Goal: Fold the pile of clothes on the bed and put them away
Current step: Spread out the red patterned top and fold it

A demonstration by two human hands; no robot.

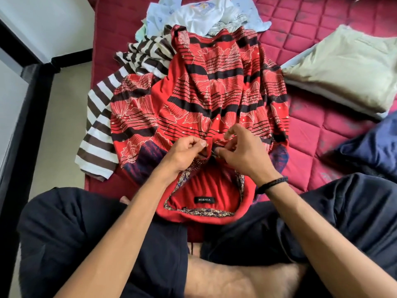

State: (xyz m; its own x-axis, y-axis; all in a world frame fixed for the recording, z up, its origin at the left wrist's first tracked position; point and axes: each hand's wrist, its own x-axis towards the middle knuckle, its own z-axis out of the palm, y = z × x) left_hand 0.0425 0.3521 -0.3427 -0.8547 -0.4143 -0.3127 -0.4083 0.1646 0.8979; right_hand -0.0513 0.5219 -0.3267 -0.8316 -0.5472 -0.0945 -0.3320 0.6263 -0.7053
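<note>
A red shirt is laid flat on the bed, collar nearest the person, its long axis running away towards the pile beyond. Its front placket is pinched between thumb and curled fingers of the left hand and the right hand, side by side. Just below the fingers, inside the collar, a black label is seen, reading "NOSNIA" as viewed. A striped shirt lies left of the fingers, a pillow to their right.
</note>
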